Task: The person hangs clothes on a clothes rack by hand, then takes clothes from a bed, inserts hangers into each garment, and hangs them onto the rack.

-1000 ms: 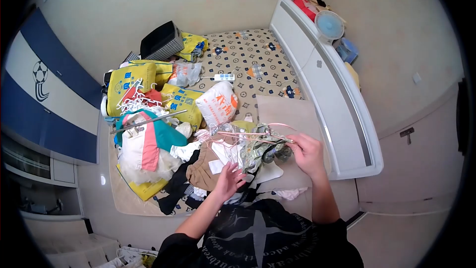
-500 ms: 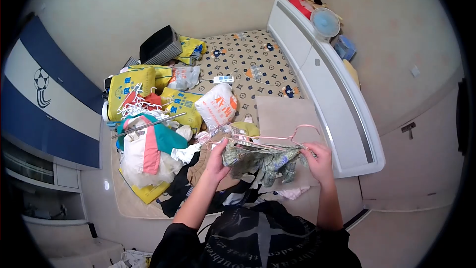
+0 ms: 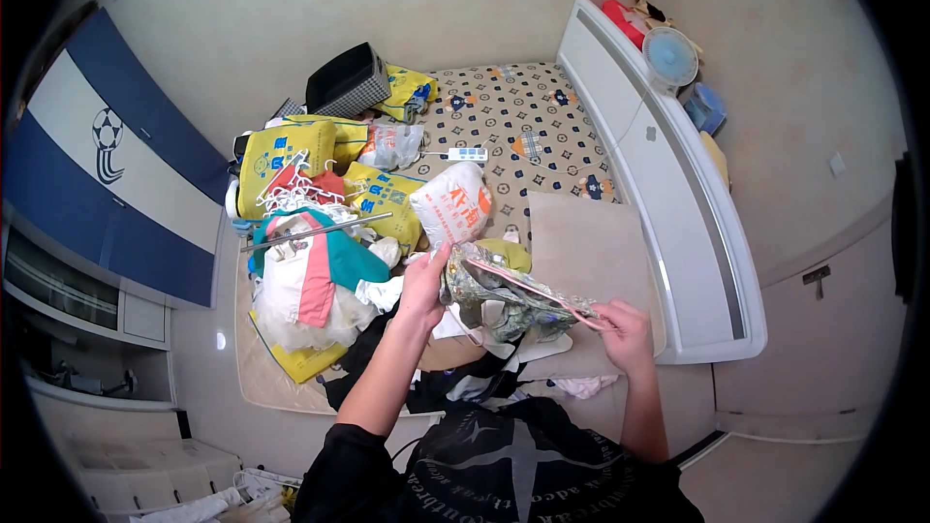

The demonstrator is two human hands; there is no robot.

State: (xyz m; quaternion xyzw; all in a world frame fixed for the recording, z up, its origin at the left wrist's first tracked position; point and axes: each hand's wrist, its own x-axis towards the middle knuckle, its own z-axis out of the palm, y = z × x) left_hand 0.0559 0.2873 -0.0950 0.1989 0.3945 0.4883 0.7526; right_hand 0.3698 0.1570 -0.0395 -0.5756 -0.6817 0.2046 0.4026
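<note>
A green patterned garment is stretched between my two hands above the bed. My left hand is closed on its left edge. At the other end my right hand pinches the garment's corner together with the end of a pink hanger. The hanger's bar runs along the upper edge of the cloth, and a thin pink curve shows below, near my left wrist. Part of the hanger is hidden by the fabric. Beneath lie dark and brown clothes, with a white plastic bag with orange print just beyond.
On the left of the bed sit yellow bags, white hangers, a metal rod and a heap of clothes. A checked bin, a power strip and the white headboard stand farther off. A fan is behind the headboard.
The pink hanger has turned: its hook, earlier above the garment near my right hand, no longer stands up there. The garment now slants down to the right. The view has shifted slightly.
</note>
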